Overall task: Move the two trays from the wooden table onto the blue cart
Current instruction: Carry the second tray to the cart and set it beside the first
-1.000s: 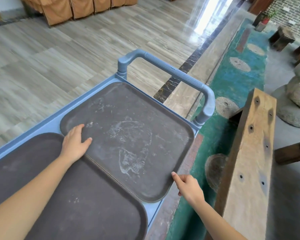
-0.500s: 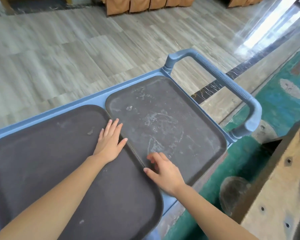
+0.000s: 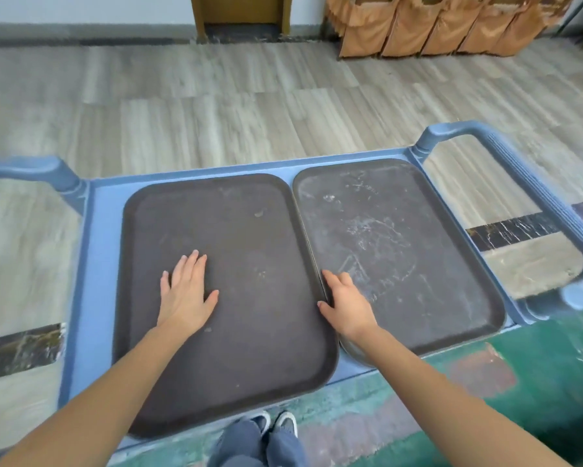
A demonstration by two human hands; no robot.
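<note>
Two dark brown trays lie side by side on the top of the blue cart [image 3: 96, 264]. The left tray [image 3: 249, 264] is plain and its right rim slightly overlaps the right tray [image 3: 401, 237], which carries pale scratch marks. My left hand [image 3: 185, 291] rests flat on the left tray with fingers spread. My right hand [image 3: 345, 298] lies on the seam between the two trays, fingers on the right tray's left rim, holding nothing.
The cart has a blue handle at the right end [image 3: 553, 210] and another at the left end [image 3: 41, 173]. Grey wood-look floor stretches beyond it. Covered orange chairs [image 3: 445, 28] stand at the back. A green mat [image 3: 485, 399] and my shoes [image 3: 276, 424] are below.
The view has swung left so the whole cart top shows. My left hand slid from the seam onto the middle of the left tray. My right hand stayed at the seam.
</note>
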